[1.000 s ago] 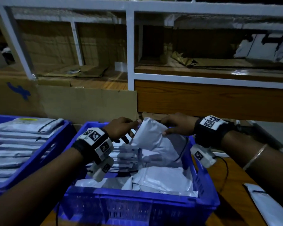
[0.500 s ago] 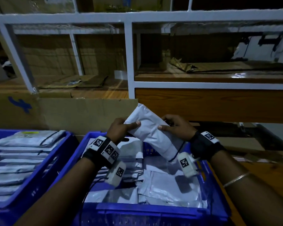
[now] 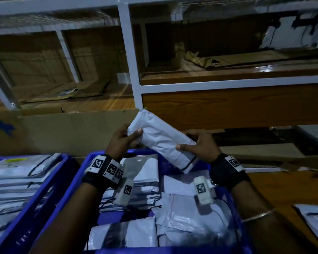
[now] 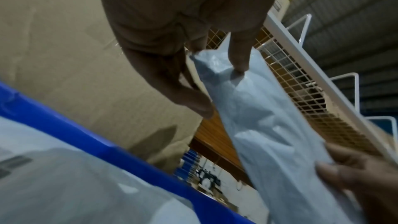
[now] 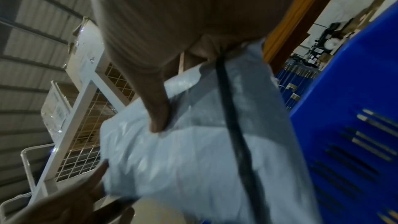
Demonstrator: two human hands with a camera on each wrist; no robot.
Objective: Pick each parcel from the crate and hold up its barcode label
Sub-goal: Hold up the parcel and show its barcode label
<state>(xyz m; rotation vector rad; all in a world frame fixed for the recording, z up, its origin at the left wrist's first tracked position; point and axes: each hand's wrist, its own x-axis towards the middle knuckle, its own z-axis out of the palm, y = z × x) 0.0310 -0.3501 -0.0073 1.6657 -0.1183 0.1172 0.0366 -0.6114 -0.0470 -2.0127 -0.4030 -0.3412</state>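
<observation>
The parcel point(image 3: 160, 138) is a soft white plastic mailer bag, held in the air above the far end of the near blue crate point(image 3: 77, 180), in front of the shelf point(image 3: 228, 82). The left hand point(image 3: 121, 142) pinches its upper far end, thumb on the near face and fingers curled behind. The left wrist view shows a fingertip point(image 4: 239, 64) pressing a dent into the film. The right hand point(image 3: 200, 145) grips the lower end, thumb flat across the near face and fingers wrapped behind.

The parcel looks light and limp. It creases under the fingers and would sag if held at 1 end only, so a hold at both short ends, as now, keeps it taut. The film looks glossy and probably slippery, so a pinch across the sealed edges seems safer than a hold on the middle.

Its long axis runs diagonally, the high end pointing far and left towards the white shelf post point(image 3: 130, 52), the low end near and right. A dark strip point(image 5: 232, 125) crosses the bag near the right hand. No barcode label shows on the face turned to the head camera; it may be on the far side, so the bag likely needs turning over.

More white bags fill the crate beneath, and a 2nd blue crate point(image 3: 26, 217) of bags sits to the left.
</observation>
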